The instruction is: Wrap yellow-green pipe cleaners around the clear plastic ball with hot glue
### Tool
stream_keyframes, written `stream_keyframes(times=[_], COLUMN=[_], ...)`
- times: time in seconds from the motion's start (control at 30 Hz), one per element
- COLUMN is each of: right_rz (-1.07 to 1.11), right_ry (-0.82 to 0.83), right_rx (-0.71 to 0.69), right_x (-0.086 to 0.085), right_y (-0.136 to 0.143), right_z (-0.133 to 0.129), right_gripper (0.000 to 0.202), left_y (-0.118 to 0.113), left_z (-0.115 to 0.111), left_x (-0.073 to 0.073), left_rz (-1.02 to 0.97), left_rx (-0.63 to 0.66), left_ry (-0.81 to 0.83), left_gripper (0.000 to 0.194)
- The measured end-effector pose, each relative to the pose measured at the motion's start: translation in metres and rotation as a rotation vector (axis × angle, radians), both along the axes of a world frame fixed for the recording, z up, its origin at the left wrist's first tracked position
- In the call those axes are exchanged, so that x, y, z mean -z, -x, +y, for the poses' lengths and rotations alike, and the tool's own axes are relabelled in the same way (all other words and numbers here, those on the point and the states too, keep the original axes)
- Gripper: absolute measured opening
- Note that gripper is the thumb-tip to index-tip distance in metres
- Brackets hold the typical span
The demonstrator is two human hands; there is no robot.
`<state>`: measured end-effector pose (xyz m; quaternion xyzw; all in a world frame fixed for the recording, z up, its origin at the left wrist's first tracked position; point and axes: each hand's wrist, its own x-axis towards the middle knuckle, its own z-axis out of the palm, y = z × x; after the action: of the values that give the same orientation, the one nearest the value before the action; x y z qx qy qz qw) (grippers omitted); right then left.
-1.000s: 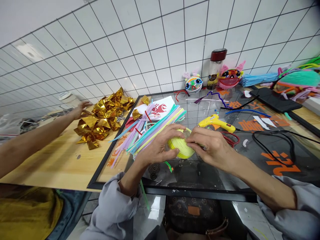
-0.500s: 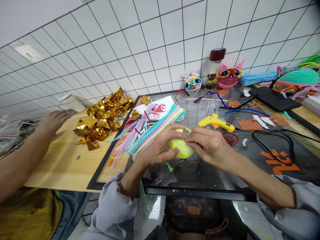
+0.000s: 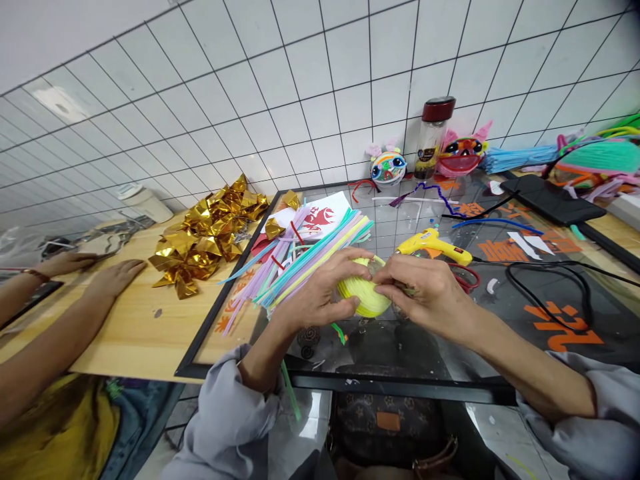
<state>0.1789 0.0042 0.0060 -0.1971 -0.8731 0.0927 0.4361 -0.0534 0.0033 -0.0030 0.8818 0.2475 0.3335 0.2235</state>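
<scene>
My left hand [image 3: 325, 290] is curled round the left side of a yellow ball [image 3: 373, 301], which looks wound with fuzzy pipe cleaner; a clear, see-through patch shows near its top. At the ball's right edge, my right hand [image 3: 427, 283] pinches thumb and fingers together, and what lies between them is hidden. Just left of the ball lies a bundle of pastel pipe cleaners [image 3: 310, 257]. A yellow hot glue gun [image 3: 435, 245] rests behind my right hand. Below the ball is a short green pipe cleaner piece [image 3: 340, 332].
Gold foil pieces [image 3: 210, 233] lie to the left, beyond the black frame edge [image 3: 215, 307]. Another person's hands [image 3: 113, 277] rest on the wooden table. At the back stand a glass bottle [image 3: 431, 140] and two decorated balls [image 3: 389, 167]. A black cable [image 3: 545, 297] and phone [image 3: 555, 199] are right.
The other person's near hand has come down onto the table, and their second hand now shows. My hands keep nearly the same hold at the yellow ball; the view has shifted slightly.
</scene>
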Motion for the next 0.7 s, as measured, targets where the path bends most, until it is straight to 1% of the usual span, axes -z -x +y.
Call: stream_keyframes(times=[0.1,0.2,0.23,0.33,0.47,0.57,0.7], right_rz=[0.007,-0.011,-0.017,-0.054,-0.099,-0.119,-0.154], right_ry=[0.086,0.22,0.241,0.212,0.147,0.134,0.129], right_rx=[-0.031,-0.067,-0.07,-0.031,0.036,0.071,0.093], right_x=[-0.007,-0.015,-0.016,-0.012,0.002,0.008,0.007], right_y=[-0.002,-0.009,-0.012,-0.017,-0.014,-0.009,-0.005], right_z=[0.0,0.004,0.006,0.013,0.016,0.013,0.01], right_gripper=[0.009,0.017,0.021,0.038,0.055,0.06,0.063], left_y=[0.001,0.002,0.002,0.003,0.003,0.003,0.004], left_z=[0.0,-0.001,-0.001,-0.002,-0.002,-0.002,-0.003], left_x=[0.0,-0.002,-0.003,-0.004,-0.002,-0.001,-0.001], left_rz=[-0.015,0.009,0.018,0.027,0.018,0.028,0.038], left_rx=[0.015,0.002,-0.003,-0.005,0.002,-0.006,-0.012], left_ry=[-0.005,0.019,0.027,0.031,0.011,0.015,0.028], left_gripper=[0.03,0.028,0.028,0.028,0.027,0.027,0.028])
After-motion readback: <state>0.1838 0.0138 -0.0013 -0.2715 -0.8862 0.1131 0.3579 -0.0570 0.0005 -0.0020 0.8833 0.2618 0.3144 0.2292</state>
